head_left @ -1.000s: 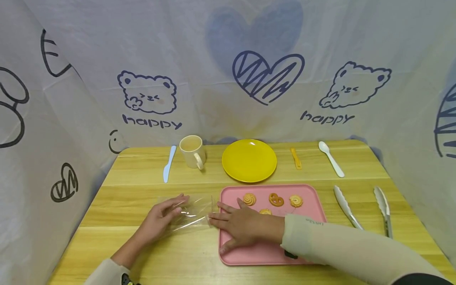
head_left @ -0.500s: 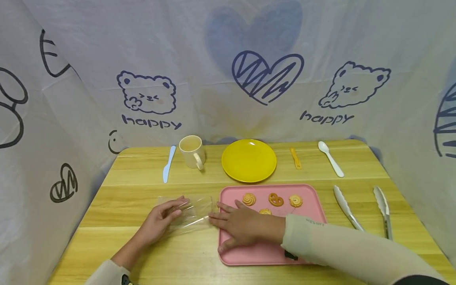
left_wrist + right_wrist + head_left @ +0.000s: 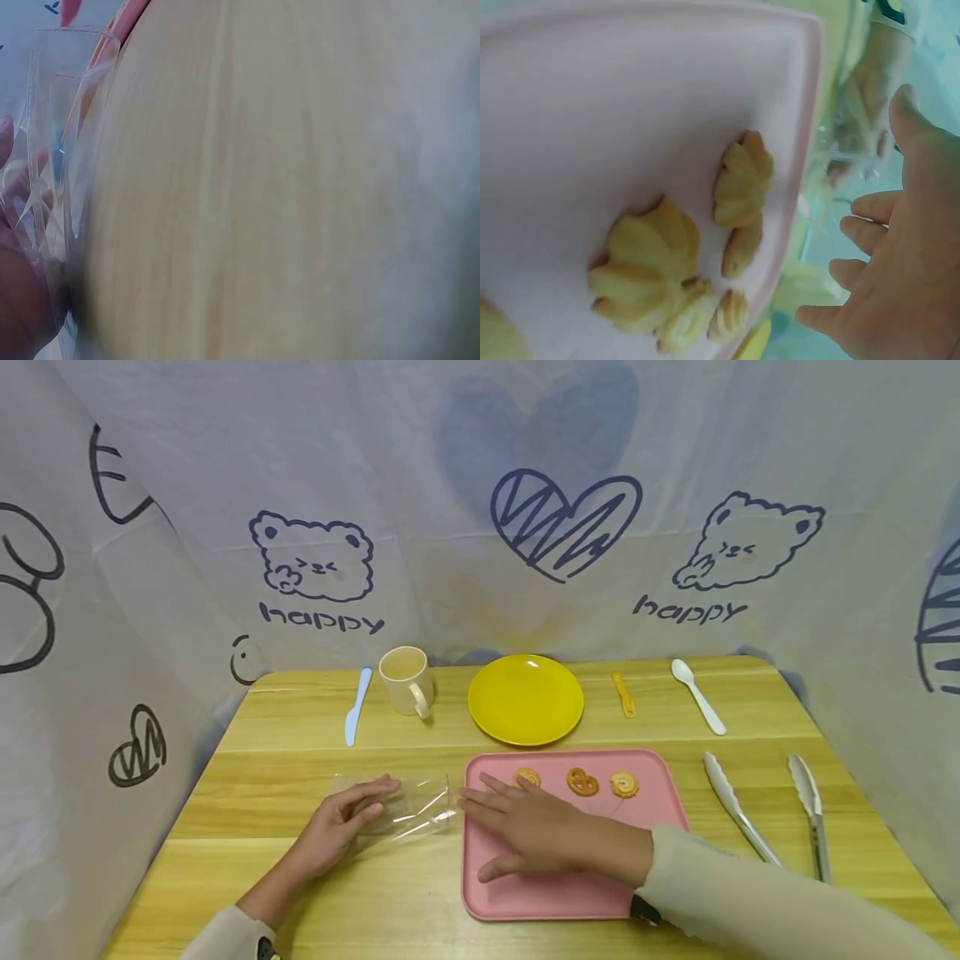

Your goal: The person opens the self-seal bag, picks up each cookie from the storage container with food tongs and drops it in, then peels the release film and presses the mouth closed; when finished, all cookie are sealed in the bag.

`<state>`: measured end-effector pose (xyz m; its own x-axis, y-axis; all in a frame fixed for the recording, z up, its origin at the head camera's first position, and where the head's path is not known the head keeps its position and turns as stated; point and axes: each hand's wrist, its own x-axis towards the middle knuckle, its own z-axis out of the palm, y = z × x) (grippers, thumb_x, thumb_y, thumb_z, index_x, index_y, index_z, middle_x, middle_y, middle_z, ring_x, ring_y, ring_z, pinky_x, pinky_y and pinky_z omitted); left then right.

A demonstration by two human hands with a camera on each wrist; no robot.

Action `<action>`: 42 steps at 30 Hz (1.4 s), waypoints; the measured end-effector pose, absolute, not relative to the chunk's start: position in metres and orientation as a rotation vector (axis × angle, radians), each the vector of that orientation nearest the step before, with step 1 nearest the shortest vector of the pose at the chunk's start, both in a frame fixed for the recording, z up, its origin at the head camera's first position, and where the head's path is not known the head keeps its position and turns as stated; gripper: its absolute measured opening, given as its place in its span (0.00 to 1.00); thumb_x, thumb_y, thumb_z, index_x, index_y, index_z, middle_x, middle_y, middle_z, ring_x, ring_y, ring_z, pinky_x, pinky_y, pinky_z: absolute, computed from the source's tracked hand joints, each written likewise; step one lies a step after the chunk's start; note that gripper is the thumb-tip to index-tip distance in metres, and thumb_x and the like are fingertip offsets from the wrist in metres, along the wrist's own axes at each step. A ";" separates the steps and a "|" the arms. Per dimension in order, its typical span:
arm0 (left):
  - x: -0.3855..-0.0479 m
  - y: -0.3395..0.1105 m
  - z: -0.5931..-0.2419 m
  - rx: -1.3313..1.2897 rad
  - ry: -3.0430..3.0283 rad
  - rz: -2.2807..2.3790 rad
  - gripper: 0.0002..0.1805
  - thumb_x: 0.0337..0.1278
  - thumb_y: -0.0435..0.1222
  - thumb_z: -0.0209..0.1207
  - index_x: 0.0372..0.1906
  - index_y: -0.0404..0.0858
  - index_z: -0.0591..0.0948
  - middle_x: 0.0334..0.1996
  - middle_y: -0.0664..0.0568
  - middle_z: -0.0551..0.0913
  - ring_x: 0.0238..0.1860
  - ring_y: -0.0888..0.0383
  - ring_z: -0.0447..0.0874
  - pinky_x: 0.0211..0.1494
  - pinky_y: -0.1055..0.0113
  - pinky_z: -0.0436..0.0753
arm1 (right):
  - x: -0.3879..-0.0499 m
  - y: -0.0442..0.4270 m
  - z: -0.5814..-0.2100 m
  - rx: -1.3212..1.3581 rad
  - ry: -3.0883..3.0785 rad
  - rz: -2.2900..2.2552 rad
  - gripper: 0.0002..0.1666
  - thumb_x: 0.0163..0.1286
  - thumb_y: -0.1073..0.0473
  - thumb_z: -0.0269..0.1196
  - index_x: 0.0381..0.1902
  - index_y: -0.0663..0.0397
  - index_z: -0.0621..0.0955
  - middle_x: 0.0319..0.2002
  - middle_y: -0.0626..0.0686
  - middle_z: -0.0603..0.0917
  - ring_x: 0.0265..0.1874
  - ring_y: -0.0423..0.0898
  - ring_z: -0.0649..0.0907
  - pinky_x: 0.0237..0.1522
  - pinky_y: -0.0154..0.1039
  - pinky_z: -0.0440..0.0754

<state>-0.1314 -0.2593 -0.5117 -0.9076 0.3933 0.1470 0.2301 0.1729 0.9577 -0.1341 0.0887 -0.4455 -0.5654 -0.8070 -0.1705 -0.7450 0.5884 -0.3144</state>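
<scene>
A clear plastic bag (image 3: 423,806) lies on the wooden table, left of the pink tray (image 3: 555,900). My left hand (image 3: 326,831) holds its left end with bent fingers and thumb; the left wrist view shows the film around that hand (image 3: 26,292). Over the tray's left half, my right hand (image 3: 536,833) is spread with straight fingers and grips nothing; in the right wrist view it is apart from the tray surface. A pretzel (image 3: 582,782), a round cookie (image 3: 624,785) and a partly covered swirl cookie (image 3: 528,776) lie along the tray's back. My right hand hides other cookies.
Behind the tray stands a yellow plate (image 3: 525,700), with a cream mug (image 3: 405,681) and a pale blue knife (image 3: 357,707) to its left. A small orange utensil (image 3: 624,695), a white spoon (image 3: 699,697) and metal tongs (image 3: 812,810) lie to the right.
My right hand has lifted and shifted right, off the bag's right edge and further over the tray, covering more cookies. My left hand has stayed in place at the bag.
</scene>
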 end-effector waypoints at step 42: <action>-0.130 -0.259 -0.512 0.599 2.344 1.810 0.18 0.76 0.31 0.56 0.65 0.32 0.80 0.69 0.35 0.75 0.74 0.69 0.65 0.71 0.80 0.64 | -0.052 0.363 -0.481 0.237 2.977 -0.918 0.70 0.74 0.36 0.63 0.79 0.64 0.27 0.77 0.75 0.26 0.74 0.80 0.36 0.67 0.81 0.43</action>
